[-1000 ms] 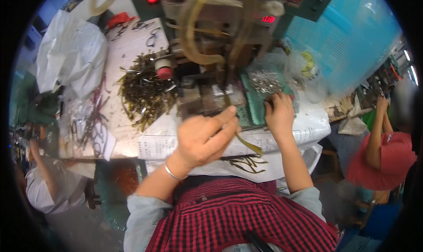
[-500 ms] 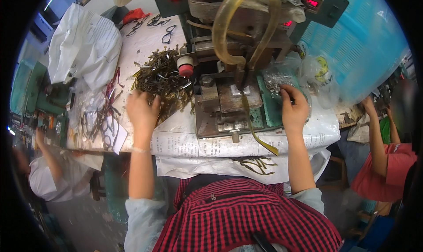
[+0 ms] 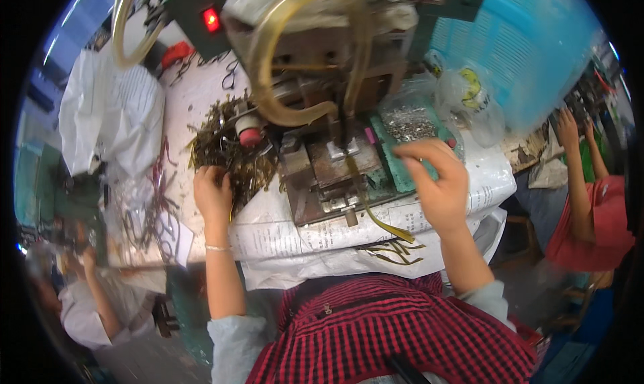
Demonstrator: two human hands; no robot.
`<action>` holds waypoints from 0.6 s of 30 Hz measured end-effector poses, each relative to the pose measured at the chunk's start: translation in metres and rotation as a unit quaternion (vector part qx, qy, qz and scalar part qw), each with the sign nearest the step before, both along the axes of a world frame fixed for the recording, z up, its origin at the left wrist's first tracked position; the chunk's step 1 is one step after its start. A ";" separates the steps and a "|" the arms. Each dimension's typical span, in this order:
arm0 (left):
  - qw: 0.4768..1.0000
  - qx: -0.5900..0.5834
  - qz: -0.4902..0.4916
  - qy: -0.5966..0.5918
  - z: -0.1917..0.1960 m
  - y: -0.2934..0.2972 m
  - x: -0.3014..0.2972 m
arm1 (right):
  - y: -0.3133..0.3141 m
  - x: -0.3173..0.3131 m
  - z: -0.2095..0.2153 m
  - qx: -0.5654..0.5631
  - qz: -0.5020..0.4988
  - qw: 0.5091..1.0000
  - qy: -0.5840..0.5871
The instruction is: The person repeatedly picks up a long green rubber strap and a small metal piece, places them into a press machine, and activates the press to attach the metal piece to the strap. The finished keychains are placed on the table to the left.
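Note:
My left hand (image 3: 213,193) is at the near left edge of a heap of olive-brown spectacle temples (image 3: 228,139), its fingers curled; whatever they hold is hidden. My right hand (image 3: 441,186) is raised over the near part of a green tray (image 3: 396,172), thumb and forefinger drawn together. Anything between those fingertips is too small to make out. Small shiny metal pieces (image 3: 410,123) lie in the tray. One olive temple (image 3: 379,221) sticks out toward me from the bench machine's metal block (image 3: 345,166), its far end under the tool head. Neither hand touches it.
Clear hoses (image 3: 258,68) loop above the machine, beside a red push button (image 3: 249,137). Several temples (image 3: 389,251) lie on white sheeting at the front edge. A white sack (image 3: 111,115) and spectacle frames (image 3: 229,75) stand left; a blue basket (image 3: 513,62) is right. Co-workers sit on both sides.
My right hand has come away from the metal pieces, nearer to me and leftward over the tray. My left hand has curled beside the temple heap. The whole view has shifted and tilted.

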State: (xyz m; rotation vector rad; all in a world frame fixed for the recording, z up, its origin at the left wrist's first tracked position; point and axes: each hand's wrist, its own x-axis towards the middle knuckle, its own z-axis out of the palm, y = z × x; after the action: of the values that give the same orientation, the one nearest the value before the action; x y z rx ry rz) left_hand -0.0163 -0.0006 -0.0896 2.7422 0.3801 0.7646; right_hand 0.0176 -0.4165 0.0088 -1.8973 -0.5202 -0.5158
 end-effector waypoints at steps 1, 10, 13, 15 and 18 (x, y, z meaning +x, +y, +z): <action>1.000 0.009 0.011 -0.019 0.008 -0.002 0.002 | 0.016 0.009 0.010 0.017 0.020 1.000 -0.013; 0.823 -0.554 -0.100 -0.070 0.029 -0.034 -0.019 | 0.070 0.022 -0.003 0.231 0.046 0.965 0.118; 0.865 -0.480 -0.063 -0.136 0.055 -0.047 -0.018 | 0.069 0.019 -0.003 0.237 0.056 0.960 0.142; 0.833 -0.494 -0.016 -0.249 0.081 -0.066 -0.014 | 0.068 0.017 0.012 0.273 0.100 0.940 0.181; 0.847 -0.380 -0.064 -0.366 0.105 -0.091 -0.018 | 0.072 0.012 0.020 0.294 0.106 0.933 0.179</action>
State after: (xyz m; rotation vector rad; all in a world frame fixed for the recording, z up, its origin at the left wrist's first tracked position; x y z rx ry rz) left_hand -0.0341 -0.0920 0.0159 1.5762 0.2428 1.2157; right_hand 0.0298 -0.3450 0.0291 -1.2967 -0.2801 -0.1444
